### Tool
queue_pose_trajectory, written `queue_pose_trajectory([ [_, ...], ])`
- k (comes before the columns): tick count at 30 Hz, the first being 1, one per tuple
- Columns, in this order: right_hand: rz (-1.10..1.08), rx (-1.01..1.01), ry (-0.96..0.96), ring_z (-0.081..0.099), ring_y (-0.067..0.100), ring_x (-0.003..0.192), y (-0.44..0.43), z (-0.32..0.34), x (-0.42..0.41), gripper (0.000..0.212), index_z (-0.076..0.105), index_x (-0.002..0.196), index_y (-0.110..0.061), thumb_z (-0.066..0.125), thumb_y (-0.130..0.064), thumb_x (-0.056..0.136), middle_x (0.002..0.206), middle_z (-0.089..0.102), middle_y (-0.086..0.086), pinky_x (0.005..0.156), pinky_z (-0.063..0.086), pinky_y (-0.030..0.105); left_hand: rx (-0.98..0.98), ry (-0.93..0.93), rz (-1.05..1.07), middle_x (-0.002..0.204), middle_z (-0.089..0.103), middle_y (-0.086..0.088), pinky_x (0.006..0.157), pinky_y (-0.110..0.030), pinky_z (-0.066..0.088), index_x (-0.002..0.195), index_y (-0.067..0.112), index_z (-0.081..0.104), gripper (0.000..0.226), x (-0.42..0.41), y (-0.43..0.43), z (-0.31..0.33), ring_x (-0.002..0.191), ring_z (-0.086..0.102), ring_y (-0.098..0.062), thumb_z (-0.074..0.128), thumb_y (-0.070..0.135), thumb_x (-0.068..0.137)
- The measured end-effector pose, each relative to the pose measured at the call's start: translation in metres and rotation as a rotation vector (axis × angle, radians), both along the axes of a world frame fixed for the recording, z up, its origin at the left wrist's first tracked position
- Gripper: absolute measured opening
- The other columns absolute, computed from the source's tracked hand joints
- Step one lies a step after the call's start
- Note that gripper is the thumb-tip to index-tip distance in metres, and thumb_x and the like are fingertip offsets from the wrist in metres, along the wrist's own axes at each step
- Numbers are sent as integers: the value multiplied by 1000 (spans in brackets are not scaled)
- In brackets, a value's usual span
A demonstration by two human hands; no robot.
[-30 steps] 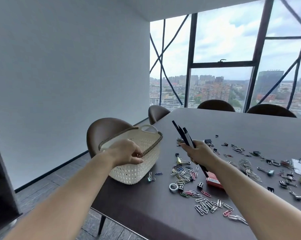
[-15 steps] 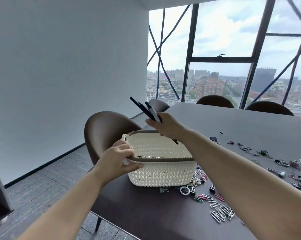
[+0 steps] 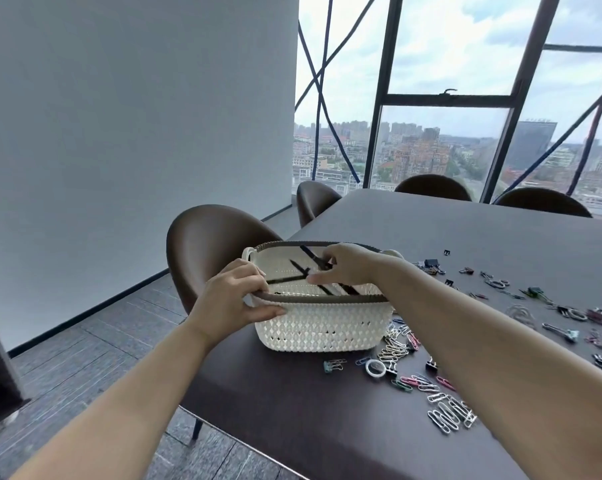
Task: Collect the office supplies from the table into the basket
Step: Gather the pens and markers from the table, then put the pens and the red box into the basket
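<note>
Paper clips (image 3: 448,414) are strewn lower right on the table (image 3: 292,403), just right of the basket (image 3: 320,330). The right arm passes over them, so that hand looks nearer for the next pick. Left hand (image 3: 230,303) curls round the basket's near rim at its left corner, thumb on the wall. Right hand (image 3: 349,268) is above the basket mouth, fingers mostly straight, pointing left. Black pens (image 3: 287,279) lie inside, slanting across. One sits at the fingertips; pinched or loose, cannot tell. Binder clips (image 3: 431,263) lie farther right.
</note>
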State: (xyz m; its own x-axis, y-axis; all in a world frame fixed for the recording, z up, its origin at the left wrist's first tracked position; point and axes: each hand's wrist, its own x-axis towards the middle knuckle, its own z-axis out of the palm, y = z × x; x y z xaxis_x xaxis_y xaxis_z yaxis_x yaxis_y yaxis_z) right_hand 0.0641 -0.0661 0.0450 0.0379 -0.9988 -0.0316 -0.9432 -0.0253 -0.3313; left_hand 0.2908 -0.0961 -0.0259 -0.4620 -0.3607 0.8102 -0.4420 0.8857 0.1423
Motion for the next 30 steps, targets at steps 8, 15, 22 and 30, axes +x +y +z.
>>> queue_pose_trajectory([
  [8, 4, -324, -237, 63, 19, 84, 13, -7, 2, 6, 57, 82, -27, 57, -30, 87, 90, 64, -6, 75, 45, 29, 0, 9, -7, 70, 63, 2, 69, -19, 43, 60, 12, 61, 64, 4, -3, 0, 80, 49, -6, 49, 74, 71],
  [15, -33, -653, -275, 47, 9, 54, 47, -5, -3, 14, 53, 72, -22, 54, -21, 86, 60, 53, -9, 57, 41, 27, -139, 13, 292, 67, 61, 3, 59, -22, 48, 64, 13, 64, 66, 12, 12, -4, 78, 49, -8, 37, 72, 77],
  [22, -223, -419, -149, 60, 20, 72, 104, -54, -56, 6, 59, 79, -23, 55, -22, 84, 74, 63, -3, 71, 51, 34, 16, -47, 613, 103, 62, -14, 78, -52, 49, 97, 12, 64, 45, -17, 57, -3, 98, 56, -40, 71, 43, 65],
  [30, -299, -314, 4, 44, 20, 122, 168, -95, -95, 26, 61, 111, -26, 52, -39, 89, 125, 57, -4, 97, 37, 33, 648, -729, 152, 158, 1, -7, 117, -39, 6, 149, 16, 10, 86, -98, 100, -39, 146, 3, -25, 40, 65, 85],
])
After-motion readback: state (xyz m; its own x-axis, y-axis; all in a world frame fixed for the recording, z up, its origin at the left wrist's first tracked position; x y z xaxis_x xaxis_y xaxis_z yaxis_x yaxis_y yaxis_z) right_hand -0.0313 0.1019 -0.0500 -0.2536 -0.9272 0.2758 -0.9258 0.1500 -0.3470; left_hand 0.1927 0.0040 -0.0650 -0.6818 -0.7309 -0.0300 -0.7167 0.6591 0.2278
